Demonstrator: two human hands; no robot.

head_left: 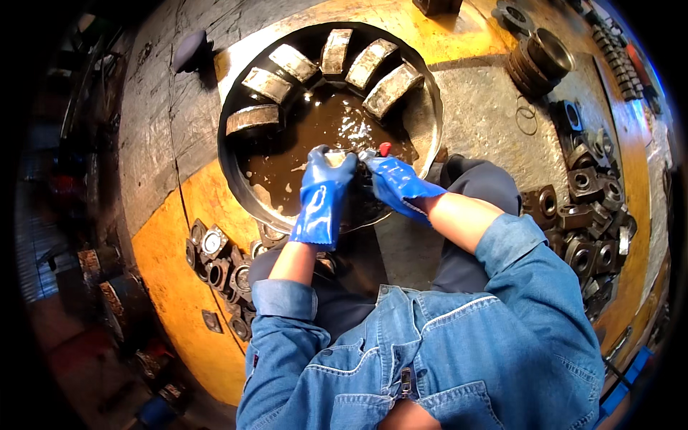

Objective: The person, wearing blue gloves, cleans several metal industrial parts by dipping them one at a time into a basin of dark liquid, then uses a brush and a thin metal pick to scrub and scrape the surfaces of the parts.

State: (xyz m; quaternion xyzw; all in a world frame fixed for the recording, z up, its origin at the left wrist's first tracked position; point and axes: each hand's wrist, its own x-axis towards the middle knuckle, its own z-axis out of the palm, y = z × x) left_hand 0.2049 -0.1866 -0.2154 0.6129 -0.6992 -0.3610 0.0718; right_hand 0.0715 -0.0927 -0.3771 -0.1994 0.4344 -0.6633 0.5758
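Both my hands wear long blue rubber gloves and work over the near side of a round metal basin (223, 154) of murky brown liquid. My left hand (326, 175) is closed around a small pale metal part (335, 158), mostly hidden by the fingers. Beside it, my right hand (393, 180) is closed on a tool with a red end (385, 149); its kind does not show. The two hands nearly meet at the part. Along the basin's far inner wall stand several thick, worn metal blocks (294, 63), wet and dirty.
Bearing-like metal parts (215, 242) lie heaped on the yellow floor at my left. A larger pile of dark housings (584, 185) lies at my right. Stacked metal rings (539, 63) stand at the far right, with thin rings (527, 118) nearby. A dark rounded object (191, 51) sits far left.
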